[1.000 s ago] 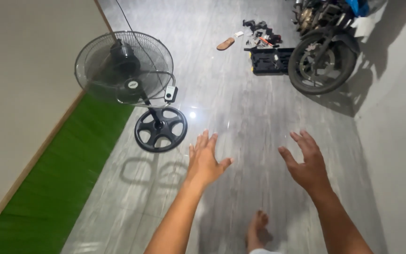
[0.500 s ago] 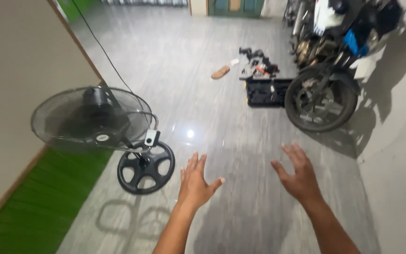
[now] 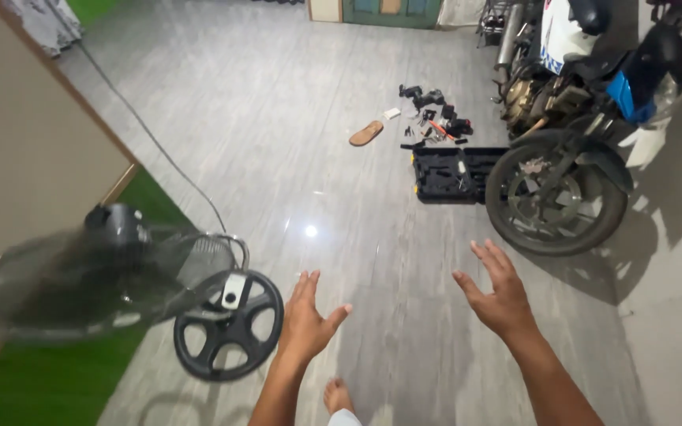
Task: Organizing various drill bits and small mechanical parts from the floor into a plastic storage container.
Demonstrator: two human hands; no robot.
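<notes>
My left hand (image 3: 308, 319) is held out in front of me, fingers spread, holding nothing. It hovers just right of the round black base (image 3: 226, 331) of a standing fan (image 3: 96, 272), without touching it. My right hand (image 3: 499, 293) is also raised with fingers apart and empty, in front of a motorcycle's wheel (image 3: 558, 197). One bare foot (image 3: 338, 394) shows on the grey floor below the hands.
A motorcycle (image 3: 593, 95) is parked at the right wall. An open black tool case (image 3: 451, 173), scattered tools (image 3: 436, 118) and a sandal (image 3: 366, 132) lie on the floor ahead. The fan's cord (image 3: 151, 142) runs along the left; green turf (image 3: 57, 379) lies beside the wall.
The view has tilted up and forward: the fan has slid to the lower left and the motorcycle and tools have come closer. Both hands stay raised and empty.
</notes>
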